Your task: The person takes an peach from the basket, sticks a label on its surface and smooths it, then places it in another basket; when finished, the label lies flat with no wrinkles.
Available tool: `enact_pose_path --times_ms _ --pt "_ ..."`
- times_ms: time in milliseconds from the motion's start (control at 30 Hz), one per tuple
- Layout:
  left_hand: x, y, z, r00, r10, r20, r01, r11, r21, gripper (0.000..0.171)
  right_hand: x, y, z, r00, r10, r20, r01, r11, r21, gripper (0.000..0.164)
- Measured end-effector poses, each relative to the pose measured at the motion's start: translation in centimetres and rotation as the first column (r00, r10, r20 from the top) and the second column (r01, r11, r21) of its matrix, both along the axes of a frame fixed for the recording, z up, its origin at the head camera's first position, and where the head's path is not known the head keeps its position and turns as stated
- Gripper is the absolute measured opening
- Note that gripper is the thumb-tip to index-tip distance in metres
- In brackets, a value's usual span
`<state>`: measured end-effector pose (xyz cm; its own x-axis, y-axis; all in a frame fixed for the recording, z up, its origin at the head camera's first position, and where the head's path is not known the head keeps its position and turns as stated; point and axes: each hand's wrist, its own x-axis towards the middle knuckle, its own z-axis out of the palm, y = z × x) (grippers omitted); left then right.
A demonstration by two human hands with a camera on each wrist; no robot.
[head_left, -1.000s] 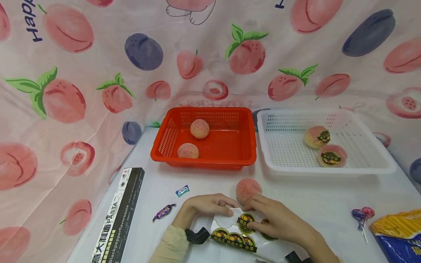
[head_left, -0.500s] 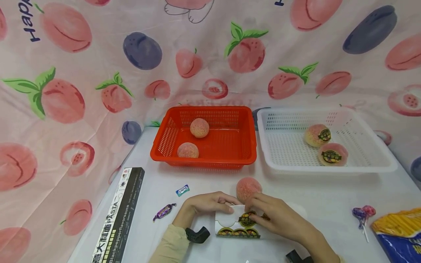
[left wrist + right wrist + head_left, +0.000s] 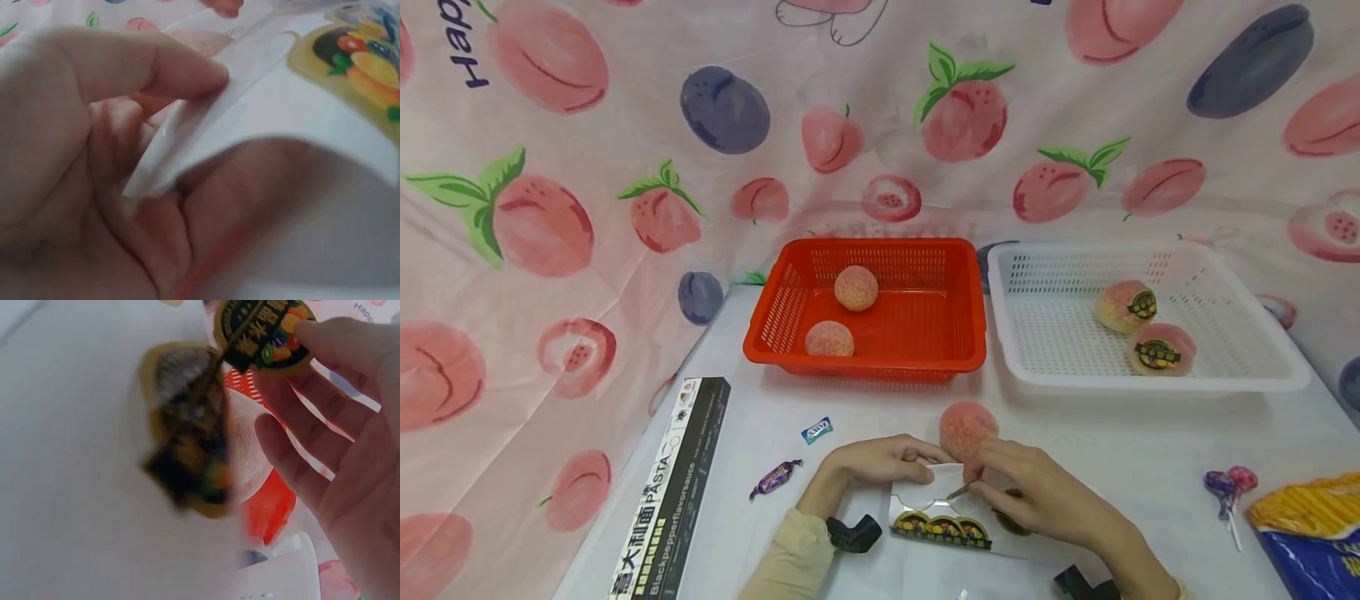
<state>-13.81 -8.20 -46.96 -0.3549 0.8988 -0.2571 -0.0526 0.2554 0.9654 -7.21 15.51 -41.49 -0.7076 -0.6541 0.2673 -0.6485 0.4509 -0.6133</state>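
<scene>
Sticker sheet (image 3: 942,529): white, on the table in front of the person, between the hands; three round fruit labels in a row along its near part, another partly under the right hand.
Peeled sticker (image 3: 269,340): round, black and gold with fruit print; clear of the sheet, seen nearly edge-on from the head.
Right hand (image 3: 1037,492): thumb and index finger pinch the peeled sticker; remaining fingers loosely bent. Covers part of the sheet.
Left hand (image 3: 883,461): pinches the sheet's far left corner, thumb above, fingers beneath.
Loose peach (image 3: 967,429): on the table just beyond the hands; near edge overlapped by right fingers, contact cannot be told.
Left of hands: purple twist-wrapped candy (image 3: 776,479), small blue-green candy (image 3: 817,430), then a long black-and-white pasta box (image 3: 672,492) lying slantwise.
Right of hands, well apart: two lollipops (image 3: 1230,490), purple and pink-red; yellow-and-blue bag (image 3: 1311,537) beside them.
Red basket (image 3: 880,367): two peaches (image 3: 856,288), unlabelled, the nearer partly hidden by the front rim.
White basket (image 3: 1157,383): two labelled peaches (image 3: 1165,337), close together toward its right.
Backdrop: fruit-print cloth (image 3: 880,142).
</scene>
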Motion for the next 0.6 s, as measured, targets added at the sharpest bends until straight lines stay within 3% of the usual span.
enact_pose_path --times_ms 167,233,333,367,467,533,600 --pt "0.0 0.1 0.2 0.989 -0.055 -0.137 0.046 0.996 -0.071 0.037 -0.4 0.2 0.0 0.999 -0.042 0.007 0.042 0.994 -0.100 0.020" --pt "0.1 -0.1 0.7 0.967 -0.070 -0.247 0.043 0.993 -0.113 0.036 -0.7 0.3 -0.1 0.997 -0.071 -0.002 0.070 0.989 -0.131 0.021" --pt "0.2 -0.6 1.9 0.905 -0.055 -0.422 -0.018 0.986 -0.169 0.034 -1.1 0.5 -0.5 0.993 -0.119 -0.009 0.116 0.981 -0.158 0.021" --pt "0.2 -0.8 2.4 0.872 -0.035 -0.489 -0.061 0.982 -0.179 0.032 -1.3 0.5 -0.6 0.990 -0.138 -0.004 0.136 0.978 -0.161 0.022" --pt "0.2 -1.1 3.7 0.806 0.104 -0.582 -0.228 0.963 -0.145 0.027 -1.5 0.6 -0.9 0.978 -0.207 0.018 0.207 0.966 -0.154 0.021" --pt "0.3 -0.7 4.4 0.777 0.228 -0.586 -0.331 0.941 -0.073 0.025 -1.7 0.5 -1.2 0.968 -0.247 0.039 0.250 0.956 -0.152 0.020" --pt "0.6 0.2 4.8 0.765 0.335 -0.550 -0.394 0.919 0.012 0.022 -1.8 0.4 -1.4 0.960 -0.275 0.055 0.280 0.947 -0.159 0.019"
